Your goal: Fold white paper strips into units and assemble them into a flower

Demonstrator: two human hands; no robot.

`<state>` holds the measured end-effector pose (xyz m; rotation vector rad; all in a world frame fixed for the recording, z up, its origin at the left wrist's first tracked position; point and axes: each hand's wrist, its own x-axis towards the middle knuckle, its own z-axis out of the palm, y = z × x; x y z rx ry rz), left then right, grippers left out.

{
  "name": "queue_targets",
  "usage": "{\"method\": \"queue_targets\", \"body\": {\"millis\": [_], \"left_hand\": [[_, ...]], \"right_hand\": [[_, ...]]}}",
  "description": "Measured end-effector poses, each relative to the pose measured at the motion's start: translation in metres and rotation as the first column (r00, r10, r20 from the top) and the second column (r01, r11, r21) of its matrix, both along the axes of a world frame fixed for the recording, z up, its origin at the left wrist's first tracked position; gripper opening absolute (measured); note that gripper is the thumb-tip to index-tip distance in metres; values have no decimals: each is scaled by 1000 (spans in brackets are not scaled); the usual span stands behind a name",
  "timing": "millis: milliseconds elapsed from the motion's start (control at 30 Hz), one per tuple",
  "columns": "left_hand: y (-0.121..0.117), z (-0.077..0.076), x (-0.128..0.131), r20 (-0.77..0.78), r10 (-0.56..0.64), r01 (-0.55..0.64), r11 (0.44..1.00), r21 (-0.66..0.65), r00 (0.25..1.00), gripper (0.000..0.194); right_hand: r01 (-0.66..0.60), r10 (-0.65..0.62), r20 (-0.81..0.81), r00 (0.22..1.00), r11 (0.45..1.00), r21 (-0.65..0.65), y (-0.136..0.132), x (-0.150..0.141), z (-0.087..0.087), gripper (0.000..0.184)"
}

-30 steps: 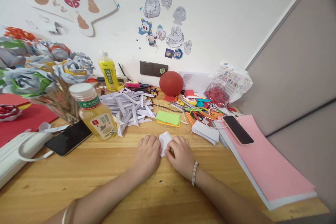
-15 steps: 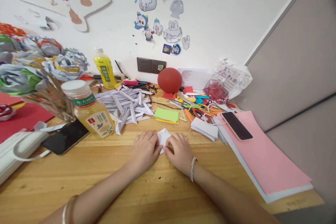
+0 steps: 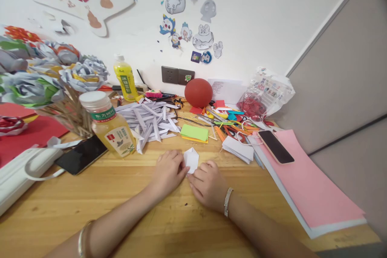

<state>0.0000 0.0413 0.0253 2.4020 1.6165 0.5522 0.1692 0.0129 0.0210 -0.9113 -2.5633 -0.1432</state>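
Observation:
A small piece of white paper [image 3: 191,159] with folded corners lies on the wooden table between my hands. My left hand [image 3: 169,169] grips its left and lower edge, thumb on top and fingers curled. At the paper's lower right corner, my right hand [image 3: 208,183] has its curled fingertips pressed on the edge. Just beyond the paper sits a stack of green and yellow paper slips [image 3: 195,133]. A pile of folded white paper strips [image 3: 151,121] spreads behind my left hand. To the right lies a stack of white paper slips [image 3: 238,149].
Bottles of yellow drink [image 3: 113,129] and a dark phone [image 3: 81,155] stand or lie at left, near paper flowers [image 3: 33,88]. A red balloon [image 3: 198,92] rests by the wall. Pink sheets [image 3: 308,177] with another phone [image 3: 276,146] lie at right.
My right hand has moved down and slightly right along the paper, uncovering more of its right side. My left hand keeps its hold. The whole view has shifted slightly.

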Motion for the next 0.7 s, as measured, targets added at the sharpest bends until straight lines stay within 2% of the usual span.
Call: {"method": "queue_targets", "body": {"millis": [167, 233, 500, 600, 700], "left_hand": [[-1, 1, 0, -8, 0, 0, 1000, 4, 1000, 13], [-1, 2, 0, -6, 3, -3, 1000, -10, 1000, 13], [-1, 5, 1, 2, -7, 7, 1000, -28, 1000, 13], [-2, 5, 1, -15, 1, -2, 1000, -25, 1000, 13], [-3, 4, 0, -24, 22, -23, 1000, -15, 999, 13]], "right_hand": [[-129, 130, 46, 990, 992, -16, 1, 1, 2, 22], [-140, 141, 30, 990, 990, -28, 1, 4, 4, 20], [65, -65, -8, 998, 998, -5, 12, 19, 0, 19], [105, -105, -53, 993, 994, 12, 16, 21, -2, 17], [77, -73, -65, 995, 995, 63, 14, 18, -1, 17]]}}
